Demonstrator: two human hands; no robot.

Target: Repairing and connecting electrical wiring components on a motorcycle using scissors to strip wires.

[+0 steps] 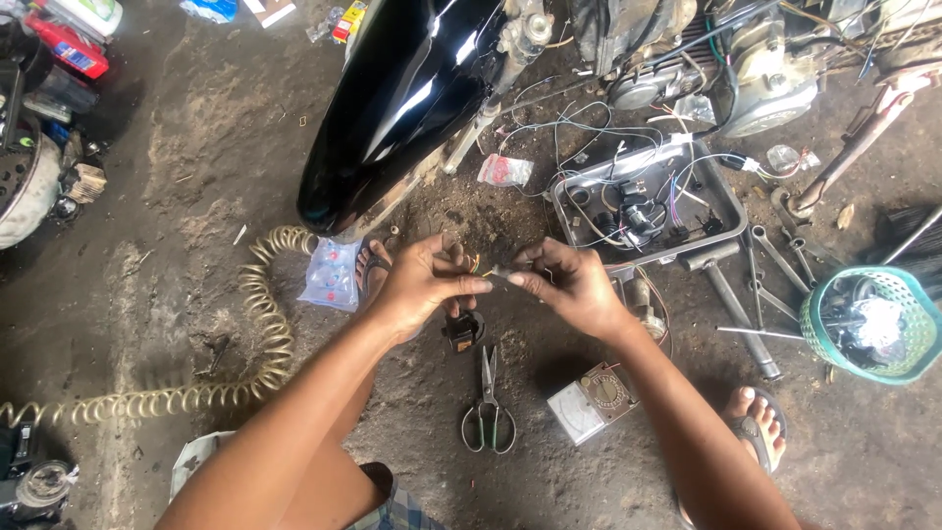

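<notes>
My left hand (424, 283) and my right hand (566, 282) are held close together above the dirt floor. Both pinch a thin bundle of coloured wires (488, 269) between their fingertips. A small black part (464, 330) hangs or lies just below my left hand; which one I cannot tell. Scissors (489, 407) lie on the floor under the hands, next to a small analog meter (592, 401).
A black motorcycle fender (397, 98) and the engine (746, 69) are ahead. A grey metal tray (721, 191) holds wires and connectors. Wrenches (760, 280) lie right of it, a green basket (871, 324) farther right. A coiled air hose (260, 334) runs left. My sandalled feet (756, 424) rest nearby.
</notes>
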